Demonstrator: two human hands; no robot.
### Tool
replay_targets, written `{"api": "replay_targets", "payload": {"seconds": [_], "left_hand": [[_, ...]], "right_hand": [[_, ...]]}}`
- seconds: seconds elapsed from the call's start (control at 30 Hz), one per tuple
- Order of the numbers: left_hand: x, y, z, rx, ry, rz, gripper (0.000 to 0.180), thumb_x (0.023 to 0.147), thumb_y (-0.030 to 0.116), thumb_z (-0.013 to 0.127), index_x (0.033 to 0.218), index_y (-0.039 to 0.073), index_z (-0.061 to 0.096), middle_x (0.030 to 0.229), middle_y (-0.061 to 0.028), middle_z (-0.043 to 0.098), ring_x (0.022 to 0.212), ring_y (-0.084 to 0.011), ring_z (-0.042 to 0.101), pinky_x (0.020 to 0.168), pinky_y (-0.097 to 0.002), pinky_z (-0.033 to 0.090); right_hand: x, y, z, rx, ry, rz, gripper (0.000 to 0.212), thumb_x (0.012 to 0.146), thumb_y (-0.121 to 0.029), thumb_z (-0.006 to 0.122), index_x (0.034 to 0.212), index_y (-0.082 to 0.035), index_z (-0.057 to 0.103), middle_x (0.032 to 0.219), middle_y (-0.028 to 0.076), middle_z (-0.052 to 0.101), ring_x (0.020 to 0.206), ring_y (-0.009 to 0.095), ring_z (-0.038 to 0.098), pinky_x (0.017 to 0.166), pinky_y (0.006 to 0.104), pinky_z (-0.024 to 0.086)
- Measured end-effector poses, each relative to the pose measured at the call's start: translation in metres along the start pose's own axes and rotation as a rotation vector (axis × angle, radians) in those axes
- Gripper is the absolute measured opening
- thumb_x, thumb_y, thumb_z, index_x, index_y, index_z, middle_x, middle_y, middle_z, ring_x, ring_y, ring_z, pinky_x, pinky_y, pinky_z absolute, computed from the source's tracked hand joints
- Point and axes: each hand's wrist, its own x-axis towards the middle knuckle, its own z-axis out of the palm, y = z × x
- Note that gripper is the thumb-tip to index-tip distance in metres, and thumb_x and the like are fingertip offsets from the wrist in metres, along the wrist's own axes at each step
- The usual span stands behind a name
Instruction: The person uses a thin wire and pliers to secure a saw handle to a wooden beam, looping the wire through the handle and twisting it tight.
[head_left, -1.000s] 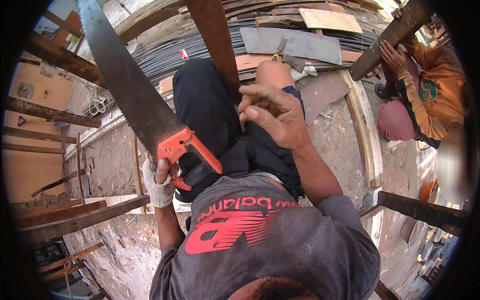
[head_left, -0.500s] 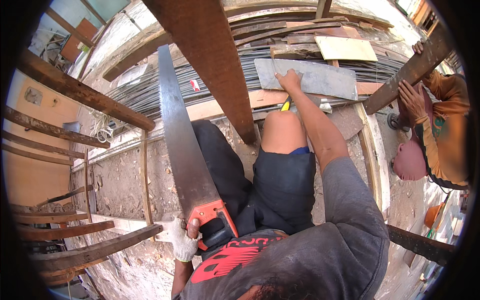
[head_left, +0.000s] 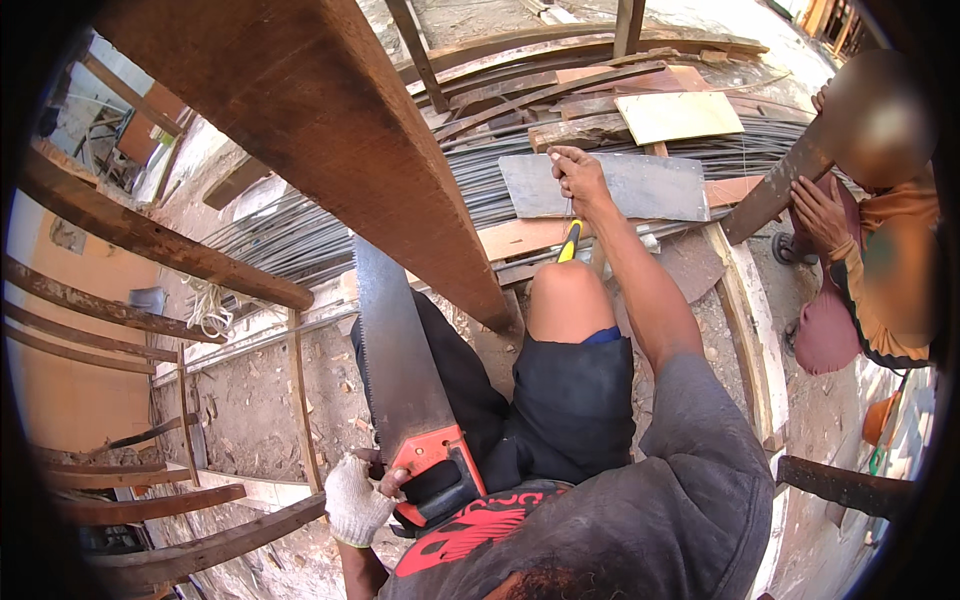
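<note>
Handsaw (head_left: 405, 370), with an orange and black handle, lies at a slant over the person's left thigh, its blade pointing away and its handle close to the shirt (head_left: 690, 430). The left grip (head_left: 360, 500), in a pale glove with a bare thumb, is clamped on that handle. The right grip (head_left: 582, 180) is stretched forward above a grey panel (head_left: 655, 188), fingers bent inward; I cannot tell whether they close on anything. Below it, a yellow and black tool handle (head_left: 570, 242) stands just beyond the bare right knee. A thick brown beam (head_left: 340, 140) slants across the view, above dark rods (head_left: 475, 185). On the right, a co-worker's hand (head_left: 822, 212) rests against a dark timber (head_left: 775, 195).
</note>
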Motion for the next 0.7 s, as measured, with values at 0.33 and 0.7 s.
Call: {"api": "replay_targets", "payload": {"seconds": [0.33, 0.7], "left_hand": [[0.035, 0.076, -0.020, 0.052, 0.428, 0.539, 0.037, 0.083, 0.014, 0.076, 0.115, 0.002, 0.061, 0.086, -0.0108, 0.060, 0.081, -0.0238, 0.060, 0.075, -0.0377, 0.050], [0.042, 0.255, 0.066, -0.723, -0.679, 0.633, 0.064, 0.101, 0.046, 0.058, 0.139, -0.005, 0.050, 0.118, -0.0146, 0.067, 0.099, -0.0187, 0.066, 0.079, -0.0311, 0.057]], "right_hand": [[-0.276, -0.121, -0.072, 0.615, -0.042, -0.250, 0.032, 0.101, -0.013, 0.057, 0.130, 0.001, 0.058, 0.079, 0.003, 0.057, 0.059, 0.006, 0.048, 0.050, 0.0204, 0.041], [-0.454, -0.062, -0.028, 0.639, -0.077, -0.496, 0.034, 0.100, -0.012, 0.056, 0.133, -0.002, 0.057, 0.082, 0.007, 0.054, 0.068, 0.015, 0.049, 0.059, 0.0274, 0.044]]}}
